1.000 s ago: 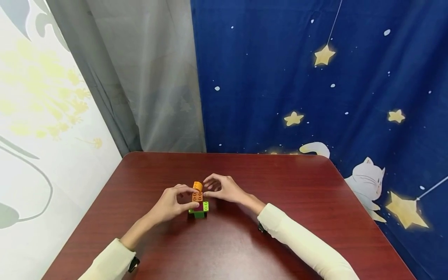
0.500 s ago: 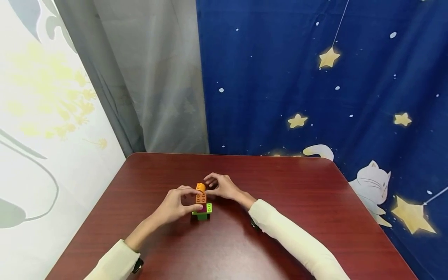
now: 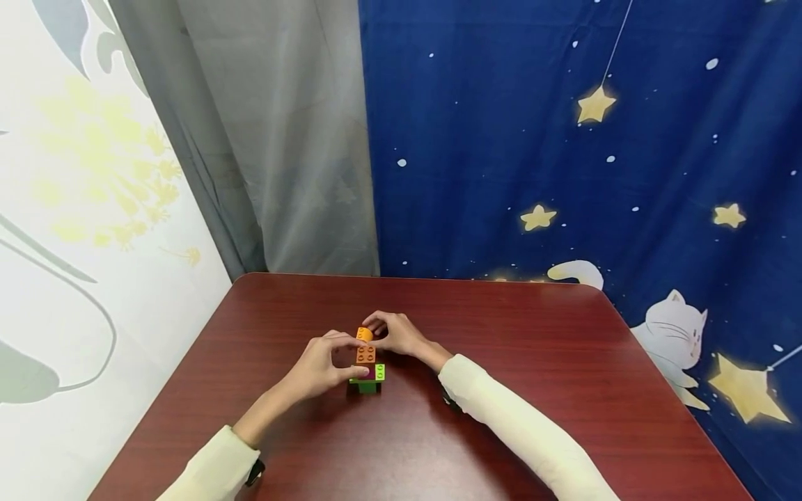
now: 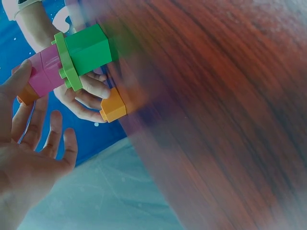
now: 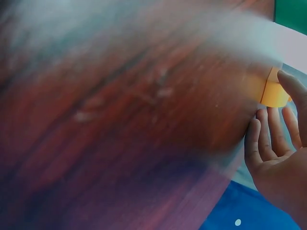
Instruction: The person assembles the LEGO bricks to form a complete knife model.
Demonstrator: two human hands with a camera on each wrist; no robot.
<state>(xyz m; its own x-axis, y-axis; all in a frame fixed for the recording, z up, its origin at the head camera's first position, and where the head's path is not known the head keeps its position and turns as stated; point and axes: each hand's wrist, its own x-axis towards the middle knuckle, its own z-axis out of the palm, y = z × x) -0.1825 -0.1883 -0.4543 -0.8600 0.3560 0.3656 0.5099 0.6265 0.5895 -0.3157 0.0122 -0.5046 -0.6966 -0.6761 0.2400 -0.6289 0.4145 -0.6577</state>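
Note:
A stack of toy building bricks stands on the table. It has a green brick (image 4: 88, 50) at the base, a lime plate (image 3: 380, 372), a magenta brick (image 4: 47, 69), and an orange brick (image 3: 366, 354) on top. My left hand (image 3: 318, 365) pinches the upper stack from the left, thumb on the magenta part. Just behind stands a yellow-orange brick (image 4: 114, 107) with a rounded side (image 5: 275, 96). My right hand (image 3: 401, 335) reaches around it, thumb against it and fingertips close on the far side. The stack partly hides that brick's lower part in the head view.
The dark red wooden table (image 3: 476, 327) extends around the bricks on all sides. A grey curtain (image 3: 313, 174) and a blue star-patterned curtain (image 3: 476, 139) hang behind its far edge. At the left is a pale patterned cloth (image 3: 75, 292).
My right hand has come in leftward, its thumb now at the yellow-orange brick. My left hand keeps its grip on the stack. The head view has shifted slightly.

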